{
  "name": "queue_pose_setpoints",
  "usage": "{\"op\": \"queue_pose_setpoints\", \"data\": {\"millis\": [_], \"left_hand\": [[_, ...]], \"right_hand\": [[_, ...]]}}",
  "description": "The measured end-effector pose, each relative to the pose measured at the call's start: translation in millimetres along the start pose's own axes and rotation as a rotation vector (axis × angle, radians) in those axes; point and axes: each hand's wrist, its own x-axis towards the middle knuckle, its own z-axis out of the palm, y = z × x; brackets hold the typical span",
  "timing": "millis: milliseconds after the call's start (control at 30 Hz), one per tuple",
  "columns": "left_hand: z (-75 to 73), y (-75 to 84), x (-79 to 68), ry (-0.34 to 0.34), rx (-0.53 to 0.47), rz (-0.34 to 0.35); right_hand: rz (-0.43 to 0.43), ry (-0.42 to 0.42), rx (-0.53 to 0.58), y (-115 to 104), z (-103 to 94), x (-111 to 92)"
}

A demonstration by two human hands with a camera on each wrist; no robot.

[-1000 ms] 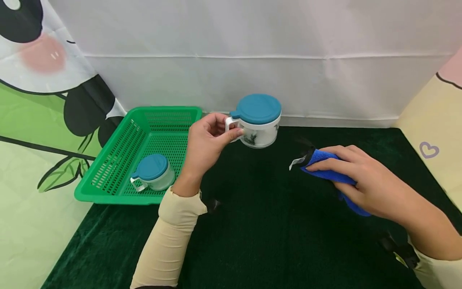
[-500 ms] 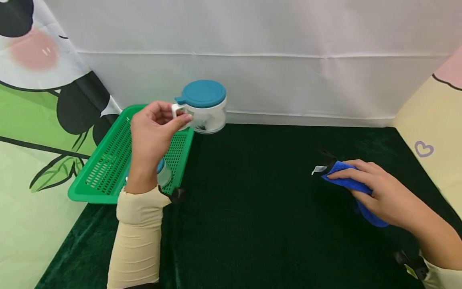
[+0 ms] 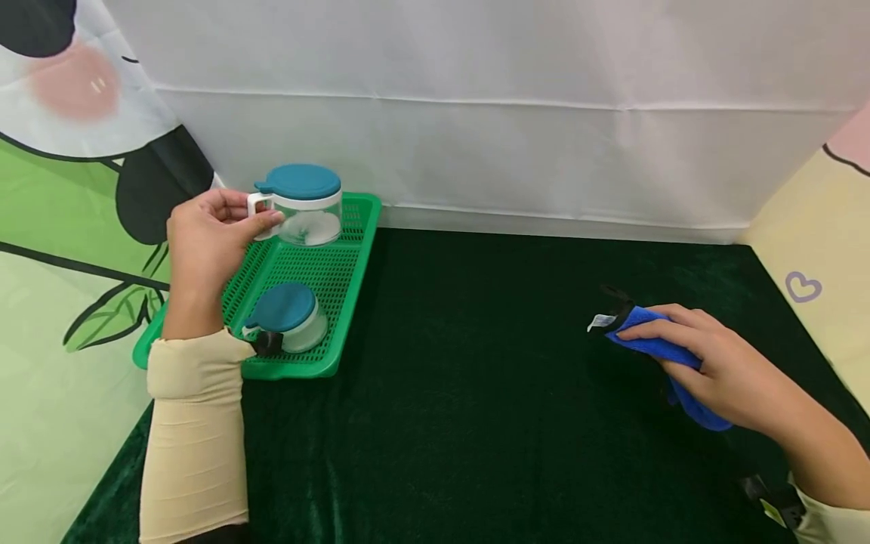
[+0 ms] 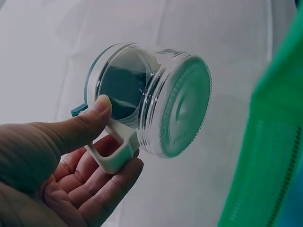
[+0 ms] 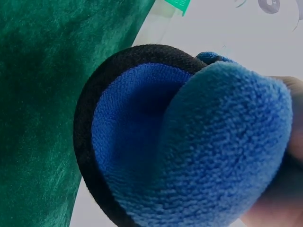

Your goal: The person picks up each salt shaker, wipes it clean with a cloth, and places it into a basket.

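Observation:
My left hand (image 3: pixel 211 242) pinches the white handle of a clear glass seasoning jar (image 3: pixel 311 225) with a blue lid. It holds the jar upright above the far part of a green plastic basket (image 3: pixel 353 310). In the left wrist view the thumb lies on top of the handle and the ribbed glass bottom of the jar shows. A second blue-lidded jar (image 3: pixel 302 332) stands in the near part of the basket, its handle side partly covered by my wrist strap. On the right, my right hand (image 3: pixel 707 355) grips a folded blue cloth (image 3: pixel 700 404) with black edging and a white tag.
A dark green velvet cloth (image 3: pixel 476 378) covers the table. Behind it hangs a white sheet (image 3: pixel 510 151). Printed cartoon fabric (image 3: pixel 102 219) stands along the left, and a yellow panel (image 3: pixel 816 249) borders the right side.
The left hand has carried the jar leftward from beyond the basket's right side to over it. The right hand with the cloth drew back slightly to the right, then stayed still.

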Motion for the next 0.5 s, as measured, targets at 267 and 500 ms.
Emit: {"op": "queue_pose_setpoints", "data": {"millis": [267,500], "left_hand": [[-1.0,-20.2,21.5,-0.054,0.135,-0.075],[2.4,-35.8,39.8,-0.086,0.206,-0.119]], "right_hand": [[0.004,-0.012,0.015,2,-1.2,0],[0.013,-0.021,0.032,4,-0.2,-1]]}}
